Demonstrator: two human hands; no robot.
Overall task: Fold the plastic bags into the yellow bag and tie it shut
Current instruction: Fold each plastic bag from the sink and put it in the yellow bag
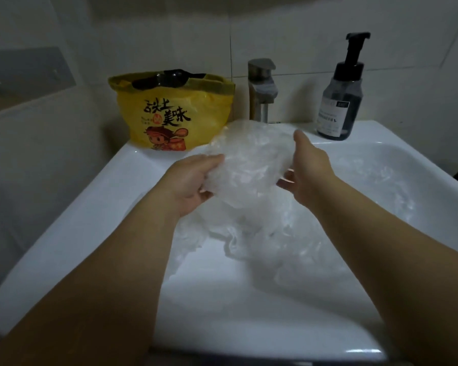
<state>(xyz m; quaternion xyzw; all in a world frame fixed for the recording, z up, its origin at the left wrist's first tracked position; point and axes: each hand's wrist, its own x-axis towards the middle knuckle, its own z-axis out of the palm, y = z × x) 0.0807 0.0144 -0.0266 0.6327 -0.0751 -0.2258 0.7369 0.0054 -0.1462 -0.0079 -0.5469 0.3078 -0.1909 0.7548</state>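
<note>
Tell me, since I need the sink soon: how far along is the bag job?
Done: the yellow bag stands open on the sink rim, dark plastic inside. In hand: left hand and right hand grip a crumpled clear bag. Left: more clear plastic lies in the basin, and the yellow bag is untied.

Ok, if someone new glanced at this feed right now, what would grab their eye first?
The bright yellow bag, standing open on the back-left rim of the sink with a dark item in its mouth. Next, the crumpled clear plastic bag that the left hand and right hand hold between them, with loose plastic in the basin beneath.
</note>
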